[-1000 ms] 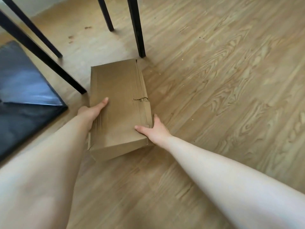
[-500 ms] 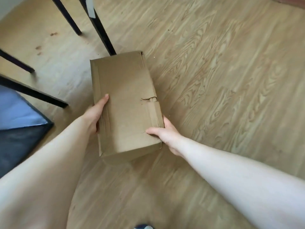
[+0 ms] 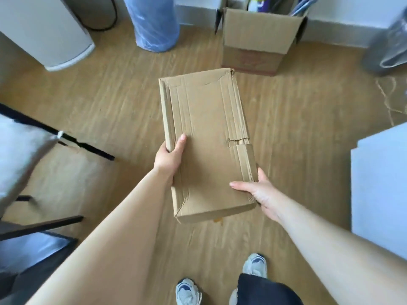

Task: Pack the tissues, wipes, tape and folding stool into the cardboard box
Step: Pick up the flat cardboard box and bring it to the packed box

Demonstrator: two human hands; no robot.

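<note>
A closed brown cardboard box (image 3: 207,137), creased and torn along its right edge, is held in the air above the wooden floor. My left hand (image 3: 169,155) grips its left side, thumb on top. My right hand (image 3: 259,190) holds its near right corner, thumb across the top face. No tissues, wipes, tape or folding stool show in this view.
A second, open cardboard box (image 3: 257,38) with items inside stands by the far wall. A blue wrapped roll (image 3: 154,23) and a white appliance (image 3: 44,31) stand at the back left. Black chair legs (image 3: 83,144) are at the left, a white surface (image 3: 381,179) at the right, my shoes (image 3: 253,265) below.
The box has been lifted off the floor with both hands. The view has swung up from the chair legs toward the far wall.
</note>
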